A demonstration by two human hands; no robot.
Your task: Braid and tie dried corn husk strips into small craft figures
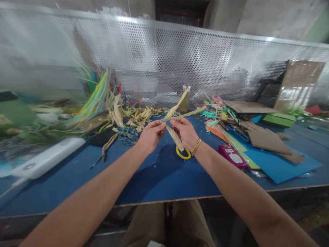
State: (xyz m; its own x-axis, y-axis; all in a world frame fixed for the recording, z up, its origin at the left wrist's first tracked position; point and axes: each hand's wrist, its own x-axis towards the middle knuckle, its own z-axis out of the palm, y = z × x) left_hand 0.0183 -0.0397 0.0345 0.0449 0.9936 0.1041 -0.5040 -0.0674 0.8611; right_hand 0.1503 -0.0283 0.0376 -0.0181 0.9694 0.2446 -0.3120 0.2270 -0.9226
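Observation:
Pale, dry strips that look like corn husk cross in front of me, above the blue tabletop. My left hand pinches them near the crossing, thumb and fingertips together. On the other side, my right hand has its fingers closed on the same strips and wears a gold bracelet on its wrist. Two ends stick up and away to the right, and one broad end hangs down between the hands. Below that hanging end, by my right wrist, lies a yellow ring; whether it belongs to a tool is hidden.
More dry husks are heaped at the back, beside a blue mesh-like basket. A white power bank-like box lies left. Rightward are a purple case, blue paper and cardboard. A perforated metal panel stands behind.

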